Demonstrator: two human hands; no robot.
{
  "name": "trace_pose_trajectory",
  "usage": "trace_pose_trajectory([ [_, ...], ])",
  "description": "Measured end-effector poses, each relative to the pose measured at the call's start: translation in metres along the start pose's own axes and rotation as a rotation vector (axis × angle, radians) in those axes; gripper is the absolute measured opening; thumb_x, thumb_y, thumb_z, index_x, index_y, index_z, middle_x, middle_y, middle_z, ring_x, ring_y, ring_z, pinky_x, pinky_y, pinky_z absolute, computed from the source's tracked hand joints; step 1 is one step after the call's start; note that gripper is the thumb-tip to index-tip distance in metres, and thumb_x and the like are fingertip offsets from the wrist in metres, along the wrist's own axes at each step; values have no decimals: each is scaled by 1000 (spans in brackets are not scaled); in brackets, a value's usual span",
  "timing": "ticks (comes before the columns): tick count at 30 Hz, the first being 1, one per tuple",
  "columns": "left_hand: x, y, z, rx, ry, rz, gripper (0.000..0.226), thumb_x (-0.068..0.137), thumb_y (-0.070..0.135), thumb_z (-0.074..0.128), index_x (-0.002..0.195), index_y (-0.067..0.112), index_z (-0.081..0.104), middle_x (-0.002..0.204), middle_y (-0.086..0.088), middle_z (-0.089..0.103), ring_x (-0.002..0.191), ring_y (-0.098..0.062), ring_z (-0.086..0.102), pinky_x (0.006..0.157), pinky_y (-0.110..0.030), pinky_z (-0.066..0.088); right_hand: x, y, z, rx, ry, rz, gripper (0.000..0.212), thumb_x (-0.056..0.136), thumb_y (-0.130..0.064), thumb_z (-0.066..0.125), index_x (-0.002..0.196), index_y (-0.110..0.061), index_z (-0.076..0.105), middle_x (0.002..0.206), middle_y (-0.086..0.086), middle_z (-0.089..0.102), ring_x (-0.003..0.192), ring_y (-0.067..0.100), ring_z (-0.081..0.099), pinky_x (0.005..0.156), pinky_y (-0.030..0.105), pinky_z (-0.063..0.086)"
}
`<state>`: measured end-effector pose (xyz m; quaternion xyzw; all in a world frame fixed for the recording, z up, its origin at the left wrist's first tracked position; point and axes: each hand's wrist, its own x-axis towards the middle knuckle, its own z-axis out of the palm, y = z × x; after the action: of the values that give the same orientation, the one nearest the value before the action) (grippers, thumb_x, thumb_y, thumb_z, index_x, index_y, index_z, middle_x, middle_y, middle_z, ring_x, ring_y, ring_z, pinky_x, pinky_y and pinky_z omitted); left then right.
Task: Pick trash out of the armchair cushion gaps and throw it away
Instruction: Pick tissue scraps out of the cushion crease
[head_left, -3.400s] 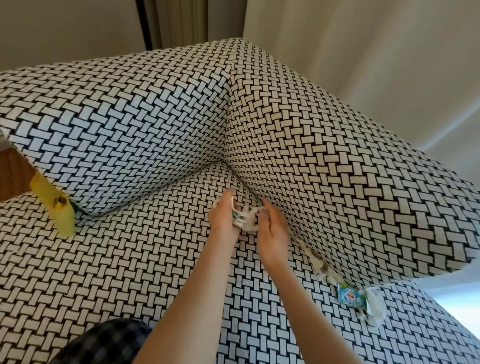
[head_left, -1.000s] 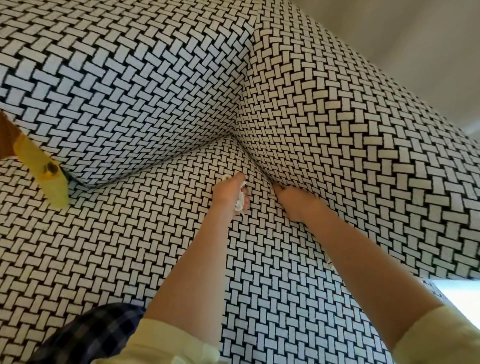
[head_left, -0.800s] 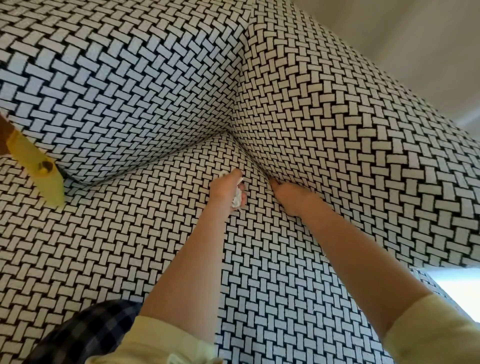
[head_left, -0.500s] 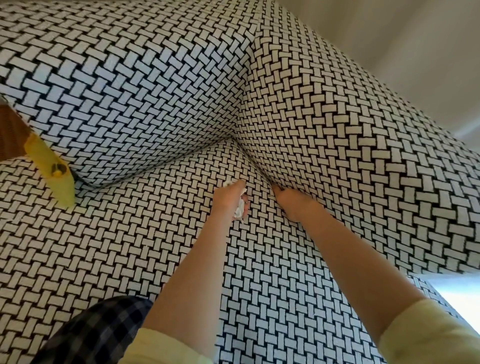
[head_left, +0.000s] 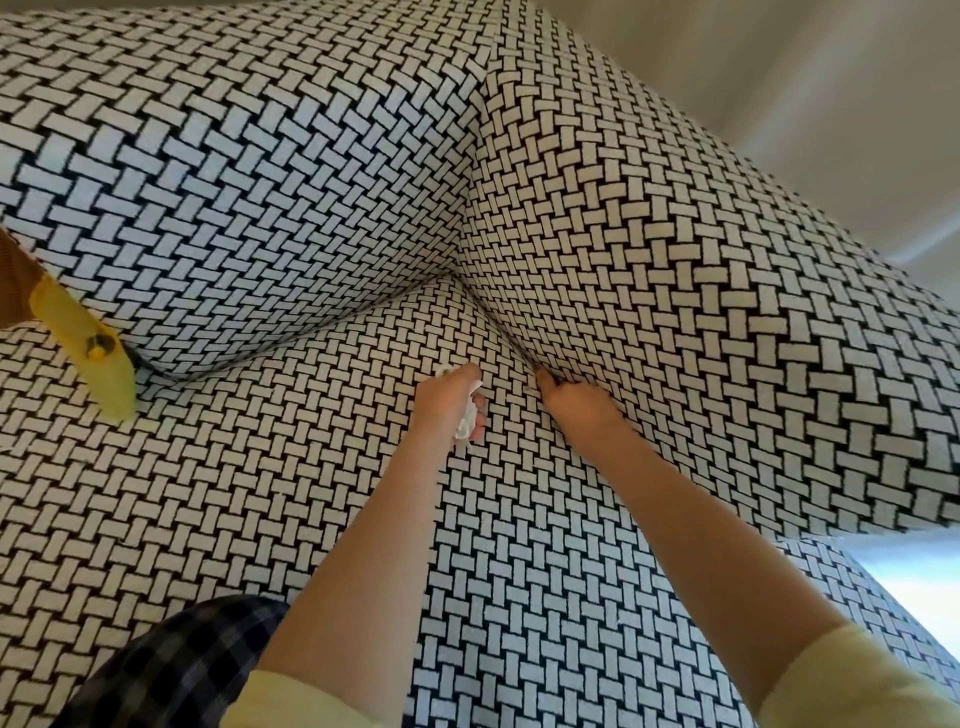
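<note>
The armchair (head_left: 311, 171) is covered in black-and-white woven-pattern fabric. My left hand (head_left: 449, 402) rests on the seat cushion (head_left: 260, 493) near the back corner, closed around a crumpled white wrapper (head_left: 467, 422). My right hand (head_left: 574, 408) is just beside it, its fingers pushed into the gap between the seat cushion and the right side cushion (head_left: 701, 312). The fingertips are hidden in the gap, so I cannot tell whether they grip anything. A yellow wrapper (head_left: 88, 348) sticks out of the gap at the far left.
A plaid-clad knee (head_left: 171, 670) shows at the bottom left. A pale wall (head_left: 805, 78) rises behind the chair on the right, and bright floor (head_left: 909, 582) shows past the seat's right edge.
My left hand has kept hold of the white wrapper. My right hand left the wrapper and pushed into the right-side gap, where it has stayed over the last second. The view moved closer.
</note>
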<state>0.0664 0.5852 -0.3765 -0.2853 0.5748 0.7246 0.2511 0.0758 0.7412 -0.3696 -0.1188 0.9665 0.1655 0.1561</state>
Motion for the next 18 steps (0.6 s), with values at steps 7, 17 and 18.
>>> trace_pose_trajectory([
  [7,-7,-2,5,126,67,49,13,83,18,60,77,6,58,60,-7,53,40,-17,46,36,-19,40,-9,-5,-2,111,22,95,51,91,-1,43,138,-2,22,107,12,65,93,27,65,79,34,50],
  [17,3,-14,50,1150,292,606,19,90,37,52,95,29,69,84,3,70,81,-19,66,59,-24,45,-22,-12,3,321,90,233,56,89,0,50,136,-10,21,113,11,60,98,27,63,81,34,51],
  [18,5,-15,51,1163,310,620,18,90,35,53,94,28,69,83,3,70,79,-19,66,58,-24,44,-23,-13,5,314,106,238,56,90,-1,49,137,-10,21,115,11,58,99,27,62,81,34,51],
])
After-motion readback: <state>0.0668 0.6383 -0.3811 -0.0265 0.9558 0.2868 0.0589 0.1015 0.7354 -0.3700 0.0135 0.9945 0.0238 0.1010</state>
